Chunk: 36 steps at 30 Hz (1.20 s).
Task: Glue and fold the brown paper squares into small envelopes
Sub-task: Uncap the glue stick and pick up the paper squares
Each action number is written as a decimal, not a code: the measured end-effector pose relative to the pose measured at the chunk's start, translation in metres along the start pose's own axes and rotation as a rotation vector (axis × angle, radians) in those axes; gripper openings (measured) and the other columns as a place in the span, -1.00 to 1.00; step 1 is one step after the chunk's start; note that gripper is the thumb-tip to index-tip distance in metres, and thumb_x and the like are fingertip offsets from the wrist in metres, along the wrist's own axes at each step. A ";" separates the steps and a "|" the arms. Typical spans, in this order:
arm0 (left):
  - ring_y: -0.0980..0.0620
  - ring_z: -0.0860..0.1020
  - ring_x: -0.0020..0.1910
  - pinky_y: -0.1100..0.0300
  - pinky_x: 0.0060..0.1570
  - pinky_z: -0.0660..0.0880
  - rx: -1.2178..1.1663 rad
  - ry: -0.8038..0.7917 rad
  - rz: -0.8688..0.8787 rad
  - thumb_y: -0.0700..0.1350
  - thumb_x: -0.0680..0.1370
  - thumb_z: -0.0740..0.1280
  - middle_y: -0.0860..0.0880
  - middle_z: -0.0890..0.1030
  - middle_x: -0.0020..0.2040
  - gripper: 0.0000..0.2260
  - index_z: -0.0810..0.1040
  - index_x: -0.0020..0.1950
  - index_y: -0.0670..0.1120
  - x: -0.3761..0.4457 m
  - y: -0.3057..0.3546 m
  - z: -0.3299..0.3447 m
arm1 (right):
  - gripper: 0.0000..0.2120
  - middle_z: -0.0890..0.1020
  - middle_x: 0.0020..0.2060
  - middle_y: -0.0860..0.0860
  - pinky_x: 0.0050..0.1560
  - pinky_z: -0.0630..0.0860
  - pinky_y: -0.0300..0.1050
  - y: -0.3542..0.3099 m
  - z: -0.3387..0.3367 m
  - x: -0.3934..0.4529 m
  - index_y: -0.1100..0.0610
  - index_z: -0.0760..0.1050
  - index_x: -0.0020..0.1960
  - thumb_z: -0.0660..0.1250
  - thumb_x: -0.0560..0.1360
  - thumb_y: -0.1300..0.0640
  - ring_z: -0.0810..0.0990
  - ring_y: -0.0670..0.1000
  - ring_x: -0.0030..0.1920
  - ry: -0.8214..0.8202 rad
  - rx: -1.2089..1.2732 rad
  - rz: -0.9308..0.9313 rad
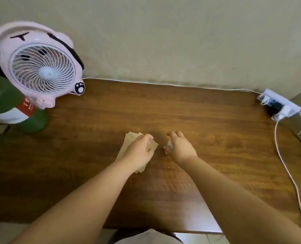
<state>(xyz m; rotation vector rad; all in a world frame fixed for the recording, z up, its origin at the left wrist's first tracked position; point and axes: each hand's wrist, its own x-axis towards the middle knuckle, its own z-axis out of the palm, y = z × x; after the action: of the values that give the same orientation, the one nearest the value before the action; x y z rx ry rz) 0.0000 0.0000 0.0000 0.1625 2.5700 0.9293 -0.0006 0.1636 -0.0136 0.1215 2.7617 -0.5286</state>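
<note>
Dark brown wood-grain table (pixel 199 120) runs up to a plain beige wall (pixel 163 32). Near its middle lies a small stack of light brown paper squares (pixel 128 140), fanned so several corners show at the far and near ends; how many sheets there are cannot be told. The stack is turned like a diamond, its long spread running from far-left to near-right.

One left hand (pixel 139 150) rests on the stack, fingers curled down onto the top sheet near its right corner. Whether they pinch the sheet or only press it cannot be told. One right hand (pixel 179 147) sits just beside the stack, apart from it, fingers curled round a small pale, translucent object (pixel 169 145) too blurred to identify.

At the far left stand one pink and white animal-shaped desk fan (pixel 40 67) and one green bottle with a white and red label (pixel 9 103). One white power strip (pixel 280 104) lies at the far right, with a white cable (pixel 287 169) trailing along the right edge.
</note>
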 end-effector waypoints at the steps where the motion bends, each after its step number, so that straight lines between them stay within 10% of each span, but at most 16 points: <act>1: 0.08 0.49 -0.01 0.19 0.03 0.48 -0.003 -0.026 -0.005 -0.14 0.59 0.23 0.08 0.44 0.11 -0.68 0.36 0.34 0.01 0.004 0.002 0.002 | -0.61 0.38 0.25 0.09 0.06 0.49 0.00 -0.002 -0.001 0.001 0.13 0.32 0.32 0.27 0.54 0.04 0.49 0.15 0.16 -0.012 0.009 0.011; 10: 0.09 0.28 0.40 0.20 0.35 0.24 -0.036 0.013 0.112 -0.04 0.56 0.33 0.09 0.30 0.43 -0.51 0.27 0.46 0.02 0.001 0.003 0.007 | -0.71 0.54 -0.26 -0.04 -0.39 0.36 -0.37 -0.019 -0.020 -0.015 0.15 0.44 -0.10 0.47 0.40 0.00 0.47 -0.11 -0.30 0.160 0.413 0.016; 16: 0.16 0.52 0.00 0.15 0.01 0.52 -0.104 -0.017 0.200 0.04 0.60 0.21 0.14 0.52 0.05 -0.75 0.40 0.27 0.05 -0.028 0.025 -0.029 | -0.61 0.52 -0.40 0.03 -0.44 0.32 -0.26 -0.043 -0.057 -0.034 0.23 0.44 -0.23 0.38 0.43 -0.12 0.38 -0.12 -0.44 0.143 0.516 -0.165; 36: 0.21 0.52 -0.27 0.40 -0.40 0.36 -0.111 -0.086 0.369 0.25 0.50 0.13 0.12 0.52 -0.26 -0.71 0.45 -0.04 0.06 -0.071 0.074 -0.098 | -0.65 0.37 -0.47 -0.06 -0.40 0.26 -0.30 -0.066 -0.119 -0.067 0.19 0.37 -0.39 0.17 0.55 0.13 0.31 -0.16 -0.43 0.039 0.802 -0.502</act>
<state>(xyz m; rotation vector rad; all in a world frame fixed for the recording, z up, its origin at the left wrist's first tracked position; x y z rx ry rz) 0.0229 -0.0178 0.1386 0.6474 2.4444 1.1628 0.0181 0.1446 0.1357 -0.3914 2.4236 -1.7415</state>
